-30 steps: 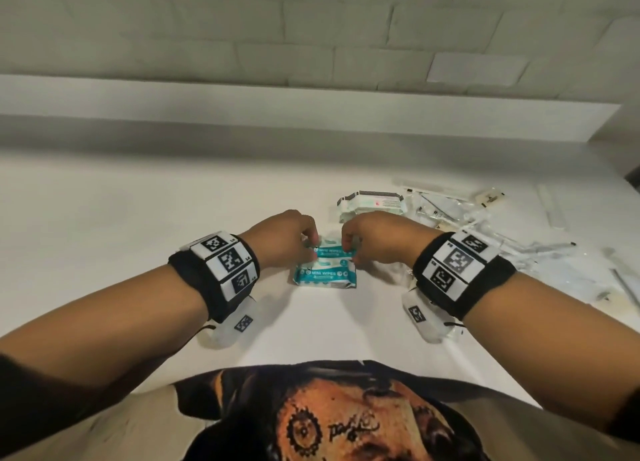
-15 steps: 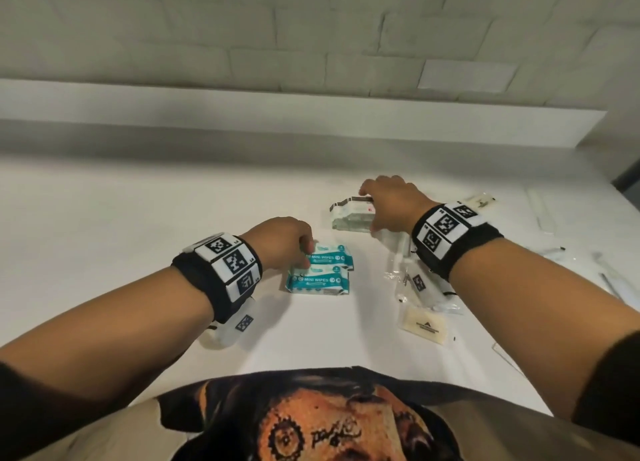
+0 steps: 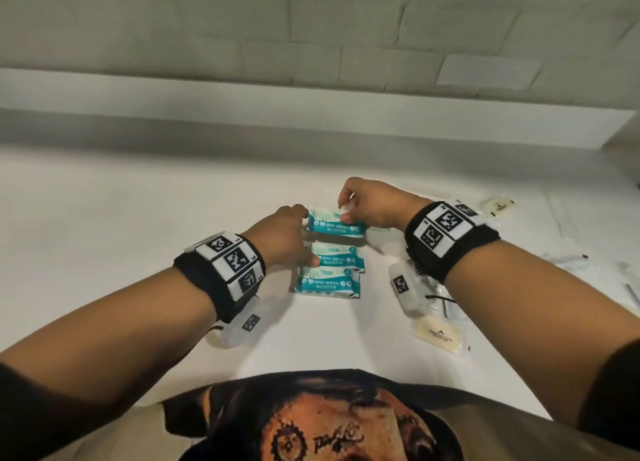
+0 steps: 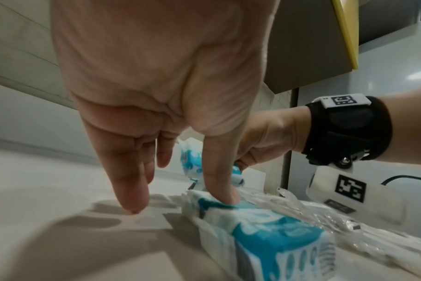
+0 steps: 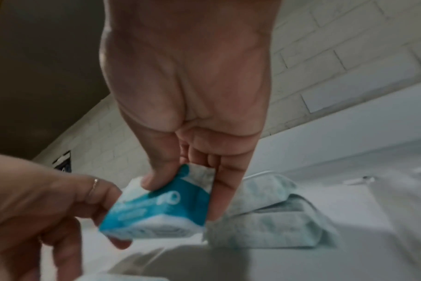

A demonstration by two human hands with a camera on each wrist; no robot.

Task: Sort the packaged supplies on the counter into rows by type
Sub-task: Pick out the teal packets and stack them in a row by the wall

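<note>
Three teal-and-white mini wipes packs form a column on the white counter (image 3: 138,253). The near pack (image 3: 327,282) and the middle pack (image 3: 341,258) lie flat. My right hand (image 3: 346,209) pinches the right end of the far pack (image 3: 334,226) between thumb and fingers, seen close in the right wrist view (image 5: 161,209). My left hand (image 3: 303,235) has straight fingers. Its fingertips touch the far pack's left end and its thumb (image 4: 219,190) presses on the middle pack.
A pale wipes pack (image 5: 276,218) lies just behind the right hand. Cream sachets (image 3: 440,334) (image 3: 500,206) and clear-wrapped items (image 3: 568,258) are scattered at the right. A low wall ledge (image 3: 311,114) bounds the back of the counter.
My right hand reached to the back right, then came back left holding a third teal pack beyond the other two. My left hand slid forward to meet it.
</note>
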